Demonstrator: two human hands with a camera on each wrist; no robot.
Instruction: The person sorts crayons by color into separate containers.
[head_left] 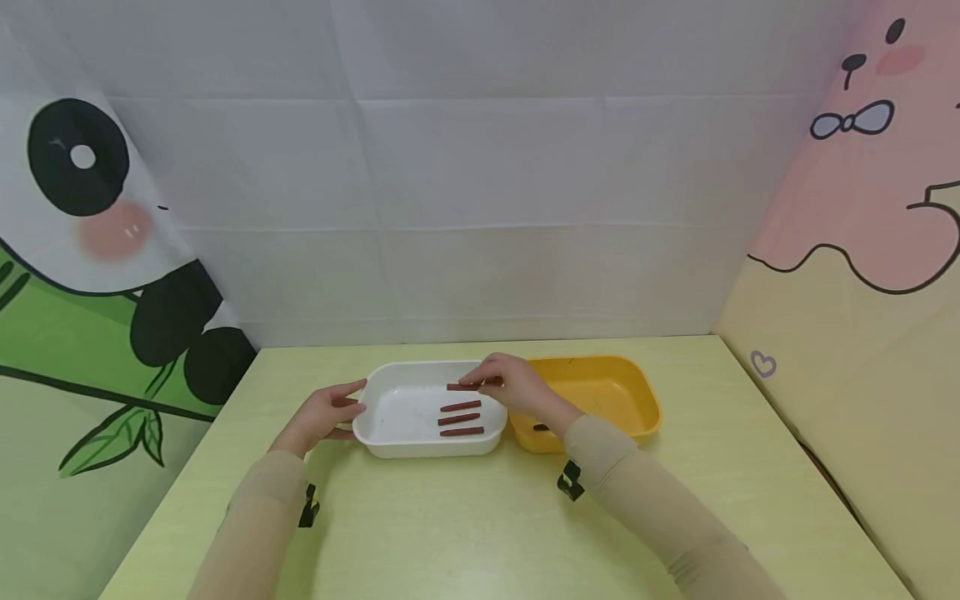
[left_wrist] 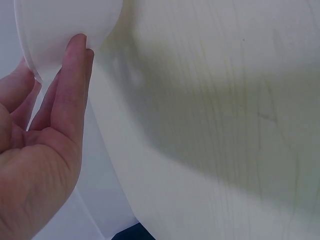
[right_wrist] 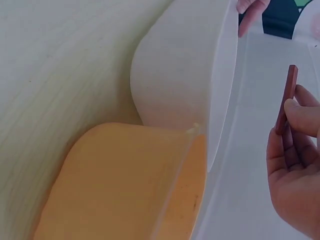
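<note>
A white plastic tray (head_left: 397, 412) stands on the table, with three short reddish-brown sticks (head_left: 460, 407) lying roughly parallel in its right half. My right hand (head_left: 517, 385) is over the tray's right side and pinches another reddish-brown stick (right_wrist: 287, 100) between thumb and fingers. That stick is held lengthwise, in line with the others in the head view. At the tray's left end, my left hand (head_left: 321, 415) grips the rim, its straight fingers (left_wrist: 70, 95) against the outer wall. The right forearm partly covers the yellow tray (head_left: 645, 396).
The yellow tray sits close against the white tray's right end, with a small dark piece (head_left: 541, 427) inside. Pale yellow tabletop (head_left: 450, 525) extends in front of both trays. A white sheet (head_left: 480, 208) hangs behind, and printed cartoon panels (head_left: 855, 192) flank the table.
</note>
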